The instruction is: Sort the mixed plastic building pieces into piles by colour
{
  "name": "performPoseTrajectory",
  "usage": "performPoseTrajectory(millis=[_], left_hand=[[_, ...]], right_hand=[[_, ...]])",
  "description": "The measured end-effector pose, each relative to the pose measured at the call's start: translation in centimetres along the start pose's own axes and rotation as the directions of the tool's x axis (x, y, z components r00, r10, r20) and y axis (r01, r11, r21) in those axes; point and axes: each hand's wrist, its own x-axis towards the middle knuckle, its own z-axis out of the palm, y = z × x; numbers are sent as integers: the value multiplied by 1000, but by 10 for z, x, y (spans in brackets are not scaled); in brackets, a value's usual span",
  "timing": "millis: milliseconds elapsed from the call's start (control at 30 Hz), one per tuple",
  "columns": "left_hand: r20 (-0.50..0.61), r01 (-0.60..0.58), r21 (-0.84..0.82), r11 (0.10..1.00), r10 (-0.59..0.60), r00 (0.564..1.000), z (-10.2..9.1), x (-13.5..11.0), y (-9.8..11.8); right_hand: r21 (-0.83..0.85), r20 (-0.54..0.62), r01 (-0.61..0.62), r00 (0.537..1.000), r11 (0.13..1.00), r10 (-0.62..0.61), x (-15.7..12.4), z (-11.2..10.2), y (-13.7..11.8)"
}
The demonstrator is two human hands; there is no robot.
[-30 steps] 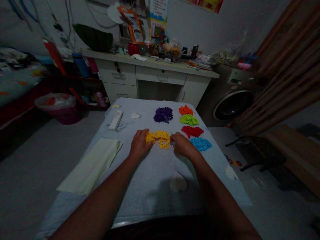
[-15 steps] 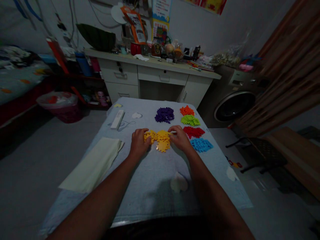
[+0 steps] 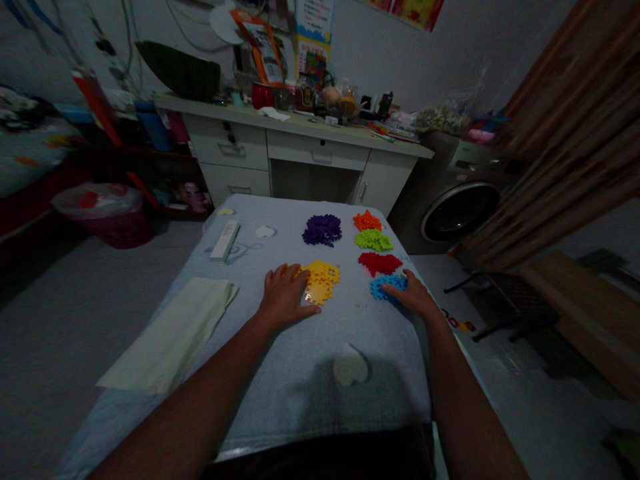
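Yellow interlocking plastic pieces (image 3: 320, 283) lie in a small heap at the middle of the cloth-covered table (image 3: 280, 400). My left hand (image 3: 286, 297) rests at the heap's left side, fingers spread, the fingertips over its edge and the thumb stretched out below. At the right, my right hand (image 3: 413, 293) reaches over the pile of blue pieces (image 3: 383, 287), thumb and fingers apart around its right part. Just beyond are piles of red pieces (image 3: 380, 263), lime green pieces (image 3: 374, 240) and orange pieces (image 3: 367, 220). Purple pieces (image 3: 323, 229) sit farther back.
On the table's left are a white power strip (image 3: 225, 241) and a folded pale cloth (image 3: 173, 333). Behind stands a white desk (image 3: 320, 143) loaded with jars and packets. A washing machine (image 3: 460, 200) and a stool (image 3: 510, 303) are to the right, a waste bin (image 3: 107, 217) to the left.
My right hand has left the yellow pieces and moved right to the blue pile. My left hand has opened beside the yellow heap. The view has shifted slightly.
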Motion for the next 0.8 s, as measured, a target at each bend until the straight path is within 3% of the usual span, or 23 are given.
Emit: performPoseTrajectory(millis=[100, 333, 567, 800], left_hand=[[-12, -13, 32, 999, 13, 1000, 2, 1, -1], [-76, -53, 24, 998, 54, 996, 5, 2, -2], [-157, -39, -64, 997, 28, 987, 10, 6, -5], [-269, 6, -152, 988, -48, 962, 16, 9, -11]], right_hand=[[-51, 70, 5, 998, 999, -2, -11, 5, -12], [-98, 87, 246, 967, 964, -238, -30, 1, -44], [-81, 172, 378, 917, 922, -360, -37, 6, -49], [-33, 135, 490, 866, 871, -481, -39, 13, -52]])
